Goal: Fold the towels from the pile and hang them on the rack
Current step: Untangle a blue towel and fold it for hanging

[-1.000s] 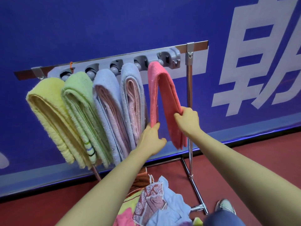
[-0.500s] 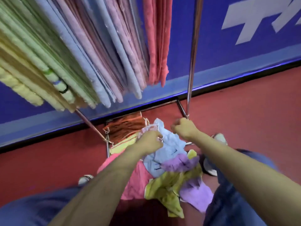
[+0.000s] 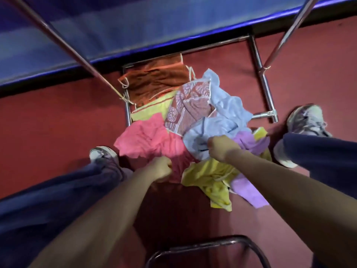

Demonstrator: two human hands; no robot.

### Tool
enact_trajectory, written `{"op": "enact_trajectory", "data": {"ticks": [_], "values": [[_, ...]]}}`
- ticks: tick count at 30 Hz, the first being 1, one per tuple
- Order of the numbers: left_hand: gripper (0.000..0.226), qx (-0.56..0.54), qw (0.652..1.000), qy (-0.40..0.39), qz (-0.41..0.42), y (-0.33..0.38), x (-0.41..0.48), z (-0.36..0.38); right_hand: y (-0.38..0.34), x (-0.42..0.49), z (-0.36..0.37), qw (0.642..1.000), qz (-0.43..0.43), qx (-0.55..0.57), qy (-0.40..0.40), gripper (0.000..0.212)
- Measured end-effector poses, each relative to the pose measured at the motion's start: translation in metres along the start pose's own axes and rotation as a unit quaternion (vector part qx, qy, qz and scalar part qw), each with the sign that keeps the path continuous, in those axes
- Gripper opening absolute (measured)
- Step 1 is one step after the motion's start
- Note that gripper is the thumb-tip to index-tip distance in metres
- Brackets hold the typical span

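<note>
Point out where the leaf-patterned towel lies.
In the head view, the leaf-patterned towel lies mid-pile, between the pink towel at left and the light blue towel at right.

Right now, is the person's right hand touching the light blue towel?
Touching. The head view shows the right hand gripping a bunched edge of the light blue towel, with no gap between them.

Towel pile hemmed in: rack base bars behind and right, slanted poles overhead, shoes flanking, dark tube frame near side, bare red floor open left.
</note>
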State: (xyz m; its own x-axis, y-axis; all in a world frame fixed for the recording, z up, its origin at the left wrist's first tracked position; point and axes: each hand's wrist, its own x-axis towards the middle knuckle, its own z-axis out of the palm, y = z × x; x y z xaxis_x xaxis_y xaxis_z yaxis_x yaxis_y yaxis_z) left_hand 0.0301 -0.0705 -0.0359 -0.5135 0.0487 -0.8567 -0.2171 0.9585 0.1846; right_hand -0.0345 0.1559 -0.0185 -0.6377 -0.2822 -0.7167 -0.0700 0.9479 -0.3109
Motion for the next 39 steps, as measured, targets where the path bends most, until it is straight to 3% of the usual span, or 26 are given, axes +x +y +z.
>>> {"op": "enact_trajectory", "data": {"ticks": [6, 11, 15, 20, 24, 28, 31, 34, 37, 39], "values": [[0.015, -0.009, 0.997, 0.049, 0.050, 0.026, 0.049, -0.027, -0.019, 0.050, -0.004, 0.994, -0.011, -0.088, 0.056, 0.048], [0.050, -0.020, 0.996, 0.036, 0.082, 0.057, 0.084, -0.023, -0.005, 0.066, 0.003, 0.991, 0.005, -0.134, 0.029, 0.038], [0.057, 0.003, 0.993, 0.033, 0.115, 0.073, 0.093, -0.016, 0.008, 0.067, 0.010, 0.998, 0.009, -0.053, 0.032, 0.035], [0.016, -0.095, 0.987, 0.058, 0.116, 0.082, 0.094, -0.007, 0.016, 0.060, 0.005, 0.998, -0.011, 0.046, 0.028, 0.037], [0.012, -0.162, 0.978, 0.071, 0.111, 0.089, 0.072, -0.014, 0.013, 0.043, -0.014, 0.996, -0.057, 0.038, 0.051, 0.021], [0.031, -0.318, 0.939, 0.090, 0.095, 0.097, 0.037, -0.034, 0.003, 0.011, -0.050, 0.992, -0.087, 0.009, 0.092, 0.026], [0.017, -0.386, 0.906, 0.131, 0.116, 0.105, -0.001, -0.059, -0.008, -0.018, -0.082, 0.985, -0.112, 0.018, 0.128, 0.026], [0.018, -0.404, 0.882, 0.172, 0.169, 0.108, -0.044, -0.085, -0.023, -0.057, -0.120, 0.970, -0.132, 0.057, 0.197, 0.022], [0.035, -0.352, 0.879, 0.225, 0.228, 0.101, -0.098, -0.110, -0.039, -0.107, -0.165, 0.937, -0.131, 0.191, 0.261, 0.016], [0.030, -0.335, 0.878, 0.239, 0.243, 0.094, -0.137, -0.122, -0.046, -0.140, -0.191, 0.902, -0.149, 0.283, 0.289, 0.021]]}}
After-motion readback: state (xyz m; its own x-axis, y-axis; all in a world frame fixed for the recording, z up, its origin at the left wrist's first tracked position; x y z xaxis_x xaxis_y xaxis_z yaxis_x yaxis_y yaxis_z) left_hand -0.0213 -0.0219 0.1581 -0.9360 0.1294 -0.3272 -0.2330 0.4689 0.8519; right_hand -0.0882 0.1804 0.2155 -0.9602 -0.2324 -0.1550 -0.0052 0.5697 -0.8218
